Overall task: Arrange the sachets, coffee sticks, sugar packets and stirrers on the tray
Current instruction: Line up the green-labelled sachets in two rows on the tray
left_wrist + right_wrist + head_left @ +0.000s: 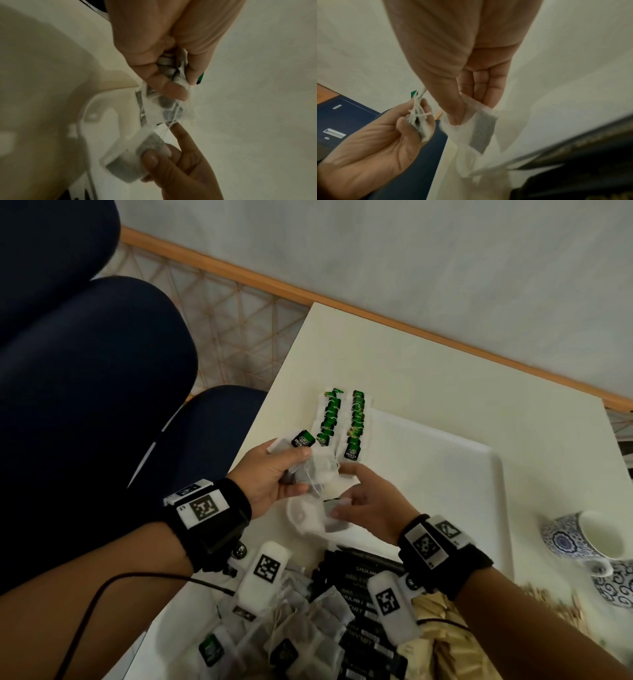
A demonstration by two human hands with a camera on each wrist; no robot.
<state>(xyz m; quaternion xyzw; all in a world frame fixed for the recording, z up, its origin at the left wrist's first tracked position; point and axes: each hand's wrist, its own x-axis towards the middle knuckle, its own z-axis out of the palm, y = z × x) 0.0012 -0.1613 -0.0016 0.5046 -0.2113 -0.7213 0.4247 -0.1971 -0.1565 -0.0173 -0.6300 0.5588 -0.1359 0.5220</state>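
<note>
My left hand (295, 470) grips a bunch of white tea sachets (317, 470) with loose strings and one green tag (303, 438). Close to its right, my right hand (342, 491) pinches a single tea sachet (334, 517) between thumb and fingers. Both hands hover over the near left corner of the white tray (496, 474). Two neat rows of green-tagged sachets (329, 419) lie at the tray's left end. The left wrist view shows the bunch (164, 104) under my thumb and the single sachet (135, 161) below. The right wrist view shows that sachet (482, 129) hanging from my right hand.
Near me lie loose tea sachets (308, 628), black coffee sticks (359, 583) and wooden stirrers (442, 631). Two blue-patterned cups (582, 535) stand at the right of the cream table (445, 364). A dark blue chair (85, 371) is at the left.
</note>
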